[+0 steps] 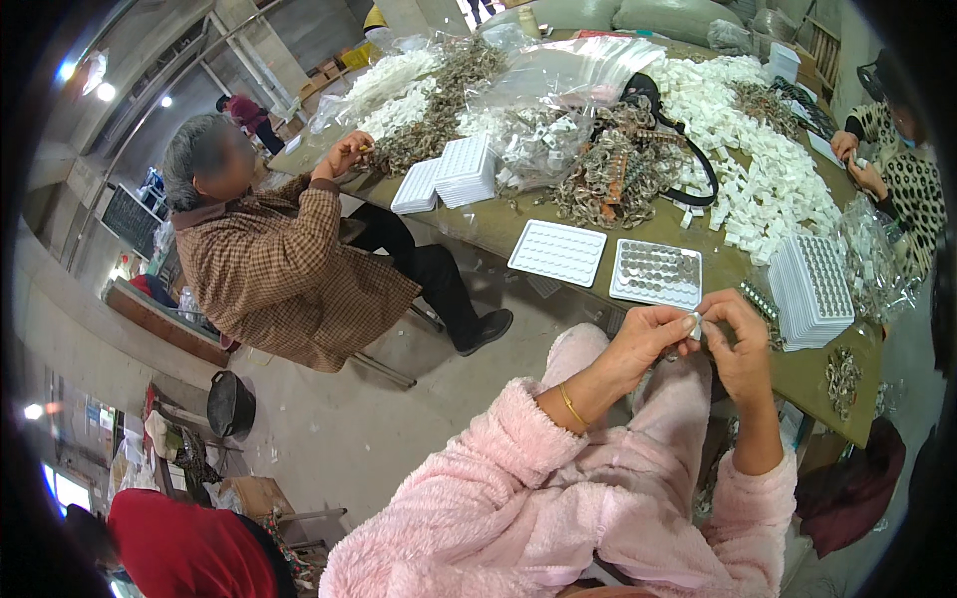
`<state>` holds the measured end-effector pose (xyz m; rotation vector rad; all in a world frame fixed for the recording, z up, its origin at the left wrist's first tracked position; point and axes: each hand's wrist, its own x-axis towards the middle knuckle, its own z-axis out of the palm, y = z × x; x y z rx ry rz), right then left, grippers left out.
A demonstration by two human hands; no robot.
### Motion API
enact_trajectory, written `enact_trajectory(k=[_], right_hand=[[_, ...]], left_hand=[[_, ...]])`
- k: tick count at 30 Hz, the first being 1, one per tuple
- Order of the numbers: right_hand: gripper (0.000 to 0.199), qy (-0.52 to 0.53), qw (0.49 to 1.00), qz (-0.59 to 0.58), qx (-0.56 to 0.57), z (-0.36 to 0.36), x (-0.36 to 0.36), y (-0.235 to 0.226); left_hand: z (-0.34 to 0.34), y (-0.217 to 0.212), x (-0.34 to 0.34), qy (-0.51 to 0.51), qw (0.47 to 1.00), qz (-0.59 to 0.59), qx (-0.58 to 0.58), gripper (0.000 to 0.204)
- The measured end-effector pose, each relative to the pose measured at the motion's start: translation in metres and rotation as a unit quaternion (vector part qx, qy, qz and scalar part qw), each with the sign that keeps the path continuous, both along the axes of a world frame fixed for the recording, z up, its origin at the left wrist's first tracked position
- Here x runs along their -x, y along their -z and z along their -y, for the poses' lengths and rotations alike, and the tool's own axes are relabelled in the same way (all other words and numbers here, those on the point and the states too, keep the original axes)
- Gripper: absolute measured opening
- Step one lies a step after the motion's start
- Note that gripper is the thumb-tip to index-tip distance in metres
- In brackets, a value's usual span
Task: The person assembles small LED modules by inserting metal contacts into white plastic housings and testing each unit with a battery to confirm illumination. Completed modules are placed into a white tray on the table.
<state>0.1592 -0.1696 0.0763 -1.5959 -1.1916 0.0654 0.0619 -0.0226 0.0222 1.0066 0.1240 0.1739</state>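
Note:
Between my hands, close to the table's near edge, is a small white plastic piece (696, 326); its exact kind is too small to make out. My left hand (646, 339) pinches it from one side, with a gold bangle on that wrist. Thumb and fingers of my right hand (740, 349) close on it from the other side. Just beyond them lies a white tray (656, 291) with rows of round silvery metal pieces in its recesses. A second white tray (557, 253), with bare recesses, sits to its left.
A tall stack of filled white trays (815, 309) stands right of my hands; loose metal pieces (842, 381) lie nearby. White plastic pieces (783, 194) and tangled metal parts (608, 174) heap up behind. More trays (466, 171) are stacked leftward. Co-workers (289, 239) sit at both sides.

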Motion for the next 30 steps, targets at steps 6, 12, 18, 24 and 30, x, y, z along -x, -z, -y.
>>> enact_trajectory(k=[6, 12, 18, 24, 30], right_hand=[[0.013, 0.070, 0.968, 0.232, -0.061, -0.010, 0.007, 0.015], [0.018, 0.091, 0.966, 0.238, -0.040, 0.001, -0.006, 0.038], [0.017, 0.260, 0.901, 0.347, -0.023, 0.017, -0.037, 0.031], [0.026, 0.259, 0.913, 0.309, 0.066, 0.004, -0.067, 0.036], [0.016, 0.149, 0.985, 0.038, -0.083, -0.017, -0.039, 0.017]], left_hand=[[0.008, -0.005, 0.006, -0.087, 0.991, -0.026, -0.097, 0.017], [0.005, -0.017, 0.011, -0.069, 0.993, 0.092, 0.029, 0.020], [0.002, -0.034, 0.014, -0.026, 0.989, 0.065, 0.128, 0.034], [-0.004, -0.028, 0.010, 0.050, 0.974, 0.027, 0.220, 0.034], [-0.015, -0.044, -0.004, -0.005, 0.992, -0.021, 0.128, 0.020]])
